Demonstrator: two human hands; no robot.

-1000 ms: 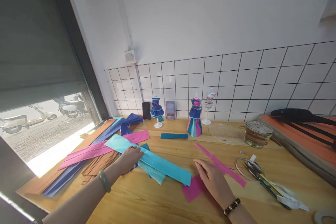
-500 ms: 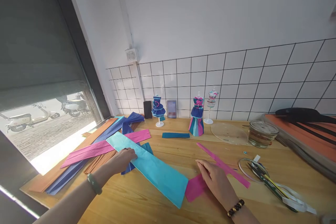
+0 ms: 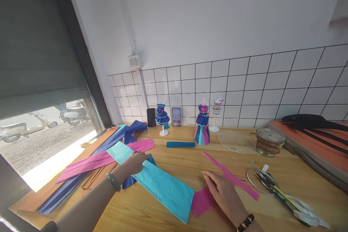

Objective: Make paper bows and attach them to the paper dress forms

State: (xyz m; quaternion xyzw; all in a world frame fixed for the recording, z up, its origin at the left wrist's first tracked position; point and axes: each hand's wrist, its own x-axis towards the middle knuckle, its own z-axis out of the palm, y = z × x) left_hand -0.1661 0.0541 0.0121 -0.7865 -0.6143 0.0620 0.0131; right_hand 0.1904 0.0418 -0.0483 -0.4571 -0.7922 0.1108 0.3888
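A wide light-blue paper strip (image 3: 165,185) lies slanting across the table, its lower right end beside a magenta piece (image 3: 201,201). My left hand (image 3: 136,162) is over the upper part of the blue strip, fingers bent; whether it grips anything is unclear. My right hand (image 3: 220,188) rests on its side at the magenta piece, thumb and fingers pressed together, and what lies between them is hidden. Just beyond it runs a narrow pink strip (image 3: 231,175). Left of my left hand, a pink strip (image 3: 87,163) crosses blue and orange strips.
Small dress forms in paper dresses (image 3: 162,117) (image 3: 202,123) stand near the tiled wall. A teal strip (image 3: 181,144) lies before them. To the right are a glass bowl (image 3: 270,142), tools with white ribbon (image 3: 285,197) and an orange padded item (image 3: 312,136).
My left hand has moved slightly to the right over the blue strip, and its fingers reach further forward. My right hand stays nearly in place. The camera view has shifted a little.
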